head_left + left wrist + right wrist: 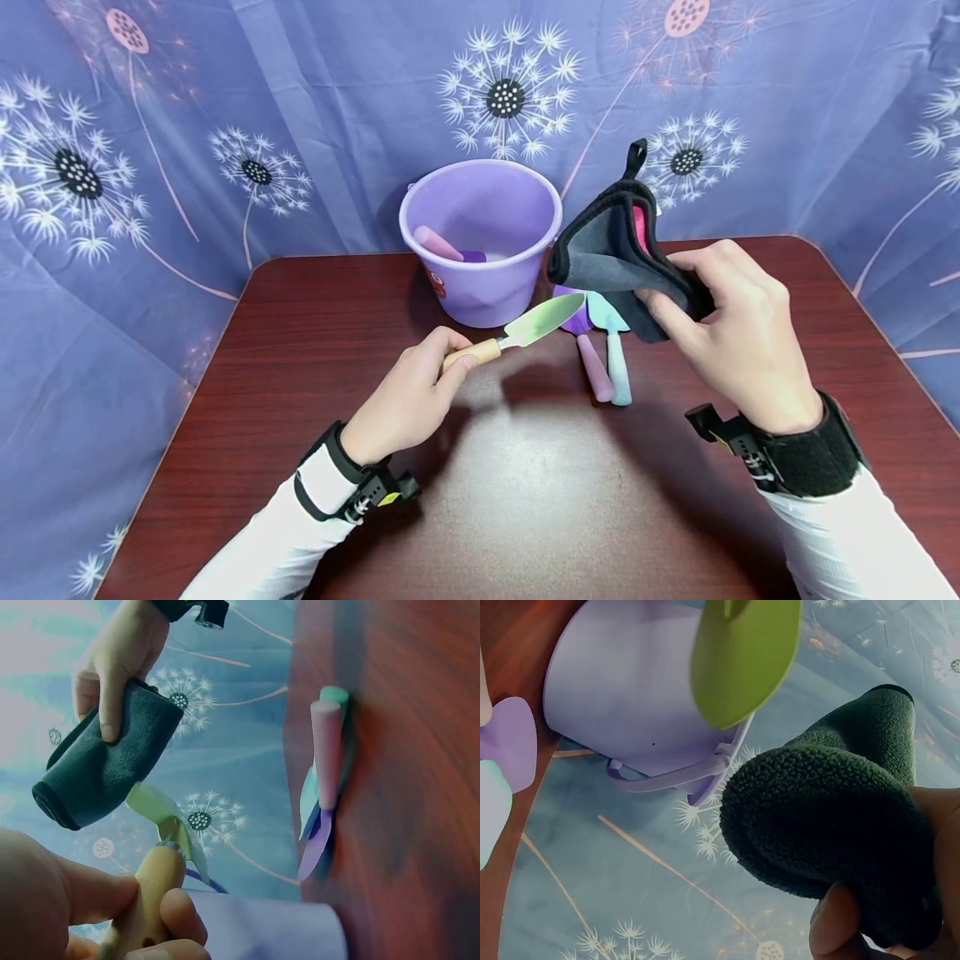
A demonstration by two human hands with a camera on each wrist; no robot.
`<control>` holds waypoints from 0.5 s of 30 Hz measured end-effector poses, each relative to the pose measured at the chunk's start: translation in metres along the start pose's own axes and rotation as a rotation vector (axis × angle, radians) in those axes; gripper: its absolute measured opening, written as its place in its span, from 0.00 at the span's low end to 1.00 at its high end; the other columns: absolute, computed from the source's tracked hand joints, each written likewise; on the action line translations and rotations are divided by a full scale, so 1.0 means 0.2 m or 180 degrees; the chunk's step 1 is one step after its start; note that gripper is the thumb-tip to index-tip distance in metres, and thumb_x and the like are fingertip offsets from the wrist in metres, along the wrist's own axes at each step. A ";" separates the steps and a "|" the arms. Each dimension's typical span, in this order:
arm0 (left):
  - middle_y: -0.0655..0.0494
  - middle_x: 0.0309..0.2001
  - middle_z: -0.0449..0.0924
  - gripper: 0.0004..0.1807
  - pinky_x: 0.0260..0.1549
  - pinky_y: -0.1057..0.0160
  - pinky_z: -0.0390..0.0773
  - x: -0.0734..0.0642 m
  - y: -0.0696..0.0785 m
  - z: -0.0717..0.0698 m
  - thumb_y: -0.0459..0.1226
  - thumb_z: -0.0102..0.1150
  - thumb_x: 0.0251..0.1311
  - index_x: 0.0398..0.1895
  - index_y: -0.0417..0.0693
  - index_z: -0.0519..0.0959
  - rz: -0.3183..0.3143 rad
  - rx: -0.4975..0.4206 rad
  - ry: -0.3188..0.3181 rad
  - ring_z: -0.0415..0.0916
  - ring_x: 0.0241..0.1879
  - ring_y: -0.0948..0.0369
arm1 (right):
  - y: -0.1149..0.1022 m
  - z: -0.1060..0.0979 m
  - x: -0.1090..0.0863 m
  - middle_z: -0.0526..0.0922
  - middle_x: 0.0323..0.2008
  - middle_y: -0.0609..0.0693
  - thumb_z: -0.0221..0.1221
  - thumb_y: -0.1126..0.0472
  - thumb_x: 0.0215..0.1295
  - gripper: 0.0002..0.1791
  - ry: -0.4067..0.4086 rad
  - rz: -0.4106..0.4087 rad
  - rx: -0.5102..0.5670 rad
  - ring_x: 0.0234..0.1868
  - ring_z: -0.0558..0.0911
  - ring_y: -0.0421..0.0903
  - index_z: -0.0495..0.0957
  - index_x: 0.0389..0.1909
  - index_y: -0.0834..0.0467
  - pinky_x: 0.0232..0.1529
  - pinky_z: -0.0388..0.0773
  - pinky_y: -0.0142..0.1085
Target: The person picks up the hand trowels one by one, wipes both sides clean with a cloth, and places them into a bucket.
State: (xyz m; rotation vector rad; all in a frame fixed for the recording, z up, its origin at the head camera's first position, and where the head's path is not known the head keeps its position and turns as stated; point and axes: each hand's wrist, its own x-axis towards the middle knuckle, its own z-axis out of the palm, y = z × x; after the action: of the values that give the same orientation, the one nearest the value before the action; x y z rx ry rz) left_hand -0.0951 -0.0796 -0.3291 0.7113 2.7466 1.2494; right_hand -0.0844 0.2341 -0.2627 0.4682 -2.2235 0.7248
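My left hand (408, 400) holds a small garden trowel (543, 319) by its wooden handle, the green blade pointing right. In the left wrist view, thumb and fingers close round that handle (154, 889). My right hand (738, 333) pinches a folded dark grey cloth (622, 258) with black edging and a hanging loop, held up above the table. A bit of pink shows inside its fold. The cloth looks thick and fuzzy in the right wrist view (825, 817). The trowel's tip lies just left of and below the cloth in the head view.
A lilac bucket (491, 296) stands at the back of the dark red table (300, 333), a pink-handled tool (437, 243) inside it. Right of it lie a purple trowel with a pink handle (595, 368) and a pale mint trowel (617, 367). Behind hangs a blue dandelion-print curtain (337, 83).
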 end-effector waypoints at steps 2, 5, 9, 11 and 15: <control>0.59 0.23 0.66 0.08 0.21 0.64 0.66 0.00 -0.01 0.00 0.45 0.48 0.75 0.49 0.53 0.73 -0.0058 -0.0043 -0.0079 0.62 0.20 0.65 | 0.00 0.00 0.00 0.78 0.32 0.52 0.67 0.68 0.54 0.10 -0.0016 -0.0032 0.0010 0.34 0.70 0.40 0.83 0.39 0.64 0.35 0.62 0.30; 0.59 0.24 0.68 0.08 0.22 0.64 0.66 0.01 -0.02 0.00 0.45 0.47 0.76 0.48 0.54 0.73 -0.0116 -0.0100 -0.0192 0.63 0.20 0.64 | 0.01 0.00 -0.01 0.79 0.32 0.52 0.67 0.68 0.54 0.11 -0.0056 -0.0104 0.0022 0.35 0.70 0.41 0.83 0.40 0.64 0.35 0.62 0.30; 0.60 0.28 0.73 0.08 0.23 0.64 0.67 0.01 -0.03 0.00 0.44 0.46 0.77 0.44 0.54 0.74 -0.0140 -0.0216 -0.0302 0.66 0.22 0.63 | 0.01 0.00 -0.01 0.79 0.32 0.52 0.67 0.68 0.54 0.11 -0.0115 -0.0233 0.0051 0.35 0.71 0.41 0.82 0.40 0.65 0.36 0.63 0.30; 0.58 0.29 0.75 0.09 0.24 0.64 0.67 0.01 -0.03 0.00 0.44 0.45 0.77 0.42 0.52 0.74 -0.0146 -0.0324 -0.0352 0.66 0.23 0.63 | 0.00 0.00 -0.01 0.78 0.32 0.52 0.67 0.68 0.54 0.11 -0.0132 -0.0299 0.0063 0.35 0.71 0.41 0.82 0.40 0.65 0.36 0.63 0.29; 0.54 0.29 0.75 0.12 0.24 0.66 0.65 0.02 -0.03 0.01 0.43 0.43 0.78 0.38 0.48 0.73 -0.0186 -0.0613 -0.0484 0.65 0.23 0.63 | -0.03 0.01 -0.02 0.77 0.33 0.52 0.68 0.68 0.54 0.12 -0.0164 -0.0412 0.0089 0.34 0.70 0.39 0.82 0.41 0.64 0.35 0.64 0.29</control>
State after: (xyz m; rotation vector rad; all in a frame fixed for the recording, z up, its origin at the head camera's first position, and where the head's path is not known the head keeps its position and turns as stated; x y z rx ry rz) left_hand -0.1004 -0.0811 -0.3340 0.6725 2.4674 1.3631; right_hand -0.0798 0.2298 -0.2646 0.6448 -2.2097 0.6832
